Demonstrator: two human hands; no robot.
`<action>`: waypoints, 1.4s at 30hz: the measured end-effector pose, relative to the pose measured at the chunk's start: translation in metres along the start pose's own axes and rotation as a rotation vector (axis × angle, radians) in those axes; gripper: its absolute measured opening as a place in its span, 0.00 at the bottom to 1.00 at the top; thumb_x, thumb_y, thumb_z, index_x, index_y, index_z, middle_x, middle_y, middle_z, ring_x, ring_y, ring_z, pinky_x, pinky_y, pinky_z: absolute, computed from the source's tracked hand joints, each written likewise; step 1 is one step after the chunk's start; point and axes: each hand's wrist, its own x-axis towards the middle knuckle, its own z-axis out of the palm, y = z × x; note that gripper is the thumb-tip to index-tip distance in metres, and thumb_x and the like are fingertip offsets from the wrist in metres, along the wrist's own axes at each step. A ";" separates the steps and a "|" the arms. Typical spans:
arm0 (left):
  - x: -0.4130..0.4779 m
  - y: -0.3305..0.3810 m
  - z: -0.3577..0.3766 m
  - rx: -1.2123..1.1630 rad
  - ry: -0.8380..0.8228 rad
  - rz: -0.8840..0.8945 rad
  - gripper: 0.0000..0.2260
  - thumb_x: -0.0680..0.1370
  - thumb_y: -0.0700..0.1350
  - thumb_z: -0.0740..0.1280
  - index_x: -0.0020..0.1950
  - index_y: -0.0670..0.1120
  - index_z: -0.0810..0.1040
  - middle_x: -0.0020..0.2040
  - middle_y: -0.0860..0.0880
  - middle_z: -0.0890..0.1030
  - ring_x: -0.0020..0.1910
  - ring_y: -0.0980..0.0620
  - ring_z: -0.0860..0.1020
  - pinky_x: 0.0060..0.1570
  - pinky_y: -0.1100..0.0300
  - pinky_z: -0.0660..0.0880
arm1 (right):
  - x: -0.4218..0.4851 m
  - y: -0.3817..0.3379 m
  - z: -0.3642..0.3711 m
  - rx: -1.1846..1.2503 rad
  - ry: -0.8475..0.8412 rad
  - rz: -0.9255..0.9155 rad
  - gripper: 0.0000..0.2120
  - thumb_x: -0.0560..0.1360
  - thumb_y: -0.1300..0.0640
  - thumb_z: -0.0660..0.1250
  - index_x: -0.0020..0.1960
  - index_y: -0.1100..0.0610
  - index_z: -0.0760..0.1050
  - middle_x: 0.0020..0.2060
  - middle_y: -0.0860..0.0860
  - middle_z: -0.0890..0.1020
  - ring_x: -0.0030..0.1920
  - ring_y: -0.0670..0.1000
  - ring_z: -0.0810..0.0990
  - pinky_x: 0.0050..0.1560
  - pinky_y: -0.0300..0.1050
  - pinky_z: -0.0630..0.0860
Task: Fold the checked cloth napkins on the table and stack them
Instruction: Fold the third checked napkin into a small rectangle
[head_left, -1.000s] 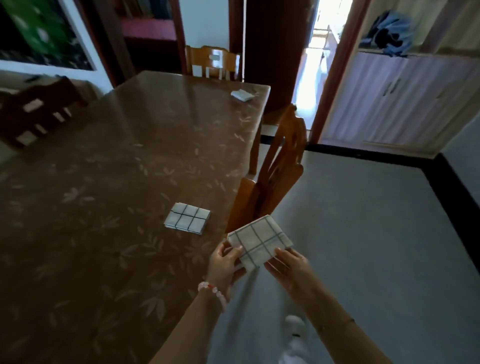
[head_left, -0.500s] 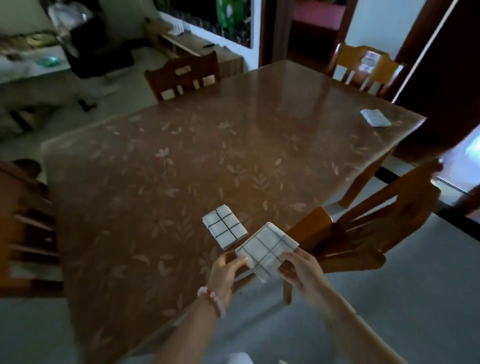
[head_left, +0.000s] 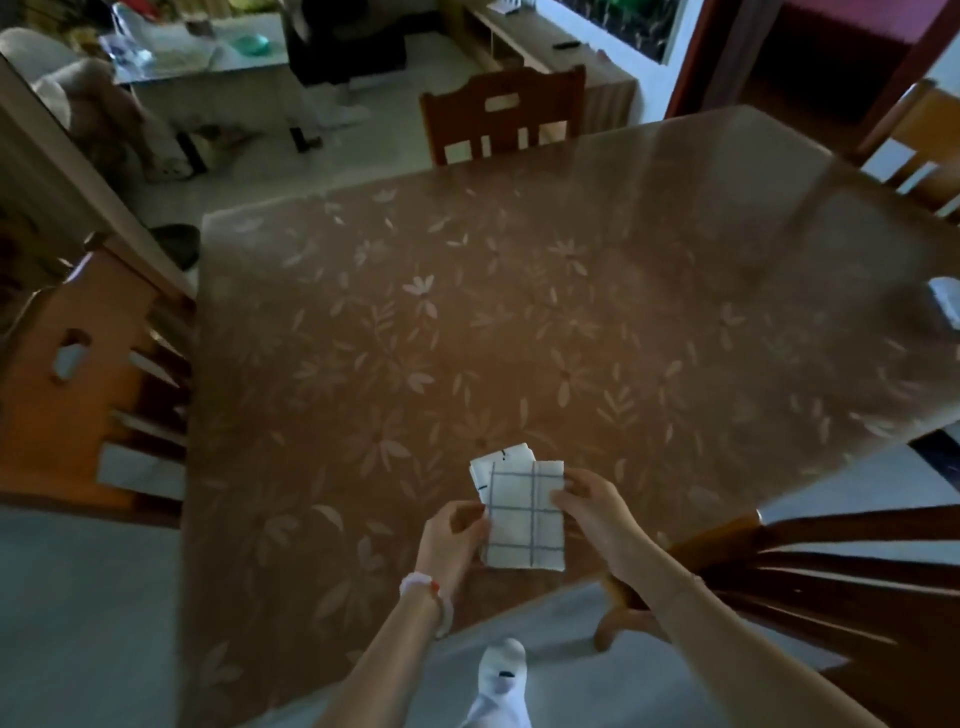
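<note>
- Now the folded napkin (head_left: 525, 522) is gripped by left hand (head_left: 453, 540) and right hand (head_left: 595, 517) fingers (head_left: 565, 500).
- Edges should be squared over the lower napkin (head_left: 501, 458) on the bench (head_left: 467, 312).

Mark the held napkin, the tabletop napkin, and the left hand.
held napkin (head_left: 527, 514), head view, centre of its checked face
tabletop napkin (head_left: 503, 456), head view, exposed far part
left hand (head_left: 453, 540), head view, middle of the hand

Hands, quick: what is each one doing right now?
Left hand: holds the left edge of the folded checked napkin.
Right hand: holds the same napkin's right edge.
</note>
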 end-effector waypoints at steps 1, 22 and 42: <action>0.004 0.000 0.001 0.032 0.024 0.003 0.04 0.74 0.40 0.68 0.48 0.46 0.78 0.44 0.48 0.82 0.43 0.51 0.80 0.40 0.57 0.78 | 0.005 -0.003 0.002 -0.049 0.017 -0.029 0.13 0.75 0.65 0.64 0.60 0.60 0.73 0.47 0.52 0.80 0.48 0.52 0.80 0.46 0.45 0.78; 0.012 0.002 0.026 0.183 0.302 -0.056 0.02 0.75 0.42 0.67 0.47 0.45 0.77 0.44 0.49 0.81 0.43 0.51 0.78 0.40 0.63 0.73 | 0.046 -0.008 0.002 -0.418 0.016 -0.191 0.16 0.75 0.57 0.64 0.63 0.51 0.72 0.54 0.47 0.79 0.50 0.44 0.76 0.42 0.33 0.69; -0.018 0.003 0.041 -0.045 0.249 0.049 0.17 0.81 0.46 0.57 0.69 0.46 0.68 0.64 0.52 0.74 0.60 0.58 0.72 0.54 0.72 0.69 | 0.010 0.005 0.002 -0.072 -0.113 -0.142 0.13 0.81 0.56 0.54 0.63 0.47 0.70 0.55 0.41 0.76 0.51 0.36 0.73 0.45 0.24 0.68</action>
